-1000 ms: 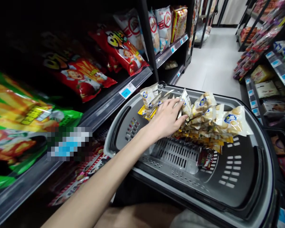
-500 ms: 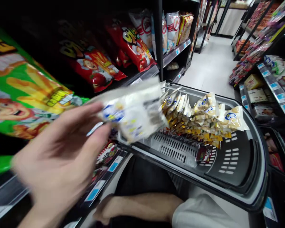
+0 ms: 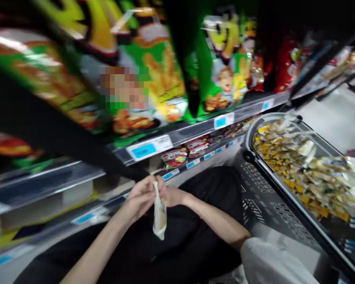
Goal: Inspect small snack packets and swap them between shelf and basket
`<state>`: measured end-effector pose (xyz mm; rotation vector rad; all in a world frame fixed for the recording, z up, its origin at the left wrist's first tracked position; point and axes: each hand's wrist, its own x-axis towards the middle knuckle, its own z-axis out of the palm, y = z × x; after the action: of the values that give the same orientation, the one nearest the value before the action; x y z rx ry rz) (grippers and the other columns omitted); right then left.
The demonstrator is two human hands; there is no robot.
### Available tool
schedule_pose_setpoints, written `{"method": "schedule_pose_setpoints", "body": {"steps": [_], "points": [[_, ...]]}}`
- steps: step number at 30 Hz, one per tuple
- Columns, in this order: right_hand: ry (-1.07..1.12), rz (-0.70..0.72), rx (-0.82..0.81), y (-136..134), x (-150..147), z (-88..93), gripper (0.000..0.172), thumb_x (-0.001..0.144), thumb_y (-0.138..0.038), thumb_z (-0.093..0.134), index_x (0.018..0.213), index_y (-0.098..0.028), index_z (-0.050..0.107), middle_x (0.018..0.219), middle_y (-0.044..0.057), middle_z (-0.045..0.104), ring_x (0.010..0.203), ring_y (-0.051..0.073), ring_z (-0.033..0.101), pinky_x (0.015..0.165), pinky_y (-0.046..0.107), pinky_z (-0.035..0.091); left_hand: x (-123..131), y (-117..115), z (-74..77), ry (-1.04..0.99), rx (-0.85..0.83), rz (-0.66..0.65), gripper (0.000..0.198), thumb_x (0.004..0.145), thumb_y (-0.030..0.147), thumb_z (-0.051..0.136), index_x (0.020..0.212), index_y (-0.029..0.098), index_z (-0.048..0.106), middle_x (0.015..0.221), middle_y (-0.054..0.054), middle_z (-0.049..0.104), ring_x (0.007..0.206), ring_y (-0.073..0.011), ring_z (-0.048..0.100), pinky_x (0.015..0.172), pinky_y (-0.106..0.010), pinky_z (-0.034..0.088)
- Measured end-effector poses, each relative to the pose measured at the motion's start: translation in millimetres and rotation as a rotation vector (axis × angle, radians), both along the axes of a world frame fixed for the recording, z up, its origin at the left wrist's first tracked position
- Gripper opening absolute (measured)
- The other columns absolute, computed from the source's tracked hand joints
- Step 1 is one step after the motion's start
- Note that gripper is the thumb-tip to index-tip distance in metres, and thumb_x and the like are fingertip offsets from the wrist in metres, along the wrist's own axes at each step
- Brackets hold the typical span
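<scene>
A small cream-coloured snack packet hangs down above my dark-clad lap, seen nearly edge-on. My left hand is closed, its fingers pinching the packet's top edge. Against it from the other side lies my right hand, also closed at the packet's top; its fingertips are partly hidden behind the packet and the left fingers. To the right, a grey shopping basket holds rows of similar packets in cream and yellow wrappers.
Green snack bags fill the shelf ahead, above a shelf edge with blue-and-white price labels. Red-and-white packs sit on the lower shelf. A dark blurred post crosses the left side. Pale floor shows beyond the basket.
My view has swung left toward the green bags. My left hand has brought the packet down over my lap, where my right hand now meets it. The basket appears farther right.
</scene>
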<state>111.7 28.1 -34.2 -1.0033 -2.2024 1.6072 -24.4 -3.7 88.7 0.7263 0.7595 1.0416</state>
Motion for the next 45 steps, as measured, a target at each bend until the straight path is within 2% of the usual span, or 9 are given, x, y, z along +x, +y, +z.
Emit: {"method": "schedule_pose_setpoints", "body": {"steps": [5, 9, 12, 17, 22, 26, 31, 39, 45], "points": [[0.098, -0.097, -0.581, 3, -9, -3.2, 0.018, 0.089, -0.023, 0.050, 0.080, -0.017, 0.064, 0.072, 0.003, 0.067, 0.072, 0.020, 0.066, 0.070, 0.031, 0.056, -22, 3, -60.8, -0.350, -0.158, -0.085, 0.032, 0.076, 0.034, 0.075, 0.069, 0.018, 0.047, 0.065, 0.001, 0.043, 0.055, -0.0126, 0.044, 0.050, -0.027, 0.047], [0.193, -0.214, -0.857, 2, -3, 8.1, 0.037, 0.092, -0.054, 0.051, 0.088, -0.018, 0.063, 0.081, 0.008, 0.072, 0.079, 0.023, 0.071, 0.071, 0.035, 0.059, -23, 6, -72.8, -0.486, -0.179, -0.177, 0.031, 0.085, 0.041, 0.064, 0.070, 0.018, 0.049, 0.064, -0.001, 0.042, 0.054, -0.0139, 0.043, 0.051, -0.029, 0.046], [0.266, -0.097, -0.952, 4, 3, 16.9, 0.071, 0.076, -0.087, 0.052, 0.089, -0.018, 0.063, 0.084, 0.010, 0.073, 0.078, 0.024, 0.072, 0.069, 0.035, 0.060, -25, 14, -74.7, -0.517, -0.117, -0.109, 0.039, 0.081, 0.046, 0.067, 0.062, 0.019, 0.047, 0.058, -0.001, 0.040, 0.052, -0.0129, 0.041, 0.051, -0.028, 0.043], [0.301, 0.196, -0.859, 3, 13, 25.5, 0.062, 0.062, -0.058, 0.087, 0.102, -0.015, 0.066, 0.086, 0.008, 0.075, 0.065, 0.020, 0.071, 0.060, 0.032, 0.060, -24, 17, -87.2, -0.323, -0.034, 0.039, 0.030, 0.068, 0.035, 0.080, 0.064, 0.016, 0.058, 0.077, -0.008, 0.062, 0.078, -0.0211, 0.062, 0.071, -0.032, 0.052], [0.286, 0.126, -0.736, 8, 23, 29.8, 0.052, 0.069, -0.036, 0.086, 0.111, -0.014, 0.066, 0.092, 0.009, 0.077, 0.076, 0.022, 0.074, 0.065, 0.030, 0.062, -19, 9, -96.9, -0.295, -0.223, 0.009, 0.027, 0.075, 0.039, 0.073, 0.083, 0.013, 0.071, 0.088, -0.015, 0.075, 0.084, -0.0309, 0.069, 0.077, -0.043, 0.055], [0.386, -0.189, -0.591, 13, 29, 37.6, 0.057, 0.066, -0.036, 0.086, 0.115, -0.017, 0.063, 0.102, 0.009, 0.077, 0.090, 0.024, 0.075, 0.079, 0.037, 0.064, -19, 5, -92.9, -0.318, -0.311, 0.038, 0.046, 0.084, 0.049, 0.065, 0.100, 0.007, 0.074, 0.093, -0.019, 0.077, 0.083, -0.0343, 0.071, 0.077, -0.047, 0.057], [0.602, -0.675, -0.346, 22, 28, 39.9, 0.051, 0.068, -0.048, 0.082, 0.105, -0.018, 0.066, 0.107, 0.010, 0.075, 0.107, 0.028, 0.072, 0.089, 0.039, 0.061, -11, 4, -83.7, -0.278, -0.107, 0.204, 0.045, 0.082, 0.046, 0.077, 0.110, 0.010, 0.074, 0.117, -0.016, 0.074, 0.120, -0.0343, 0.064, 0.104, -0.049, 0.052], [0.581, -0.785, -0.139, 26, 27, 34.0, 0.037, 0.070, -0.043, 0.085, 0.094, -0.017, 0.073, 0.094, 0.005, 0.078, 0.093, 0.025, 0.074, 0.089, 0.035, 0.060, -9, 2, -86.7, 0.120, -0.031, 0.207, 0.054, 0.072, 0.049, 0.088, 0.111, 0.013, 0.075, 0.107, -0.013, 0.078, 0.107, -0.0314, 0.073, 0.097, -0.048, 0.059], [0.763, -0.989, -0.351, 37, 20, 36.7, 0.038, 0.071, -0.048, 0.085, 0.093, -0.020, 0.073, 0.094, 0.002, 0.079, 0.090, 0.023, 0.076, 0.086, 0.035, 0.061, -9, 2, -89.5, 0.316, -0.076, 0.117, 0.054, 0.070, 0.053, 0.088, 0.099, 0.010, 0.075, 0.087, -0.014, 0.079, 0.085, -0.0283, 0.077, 0.084, -0.044, 0.064]]}}
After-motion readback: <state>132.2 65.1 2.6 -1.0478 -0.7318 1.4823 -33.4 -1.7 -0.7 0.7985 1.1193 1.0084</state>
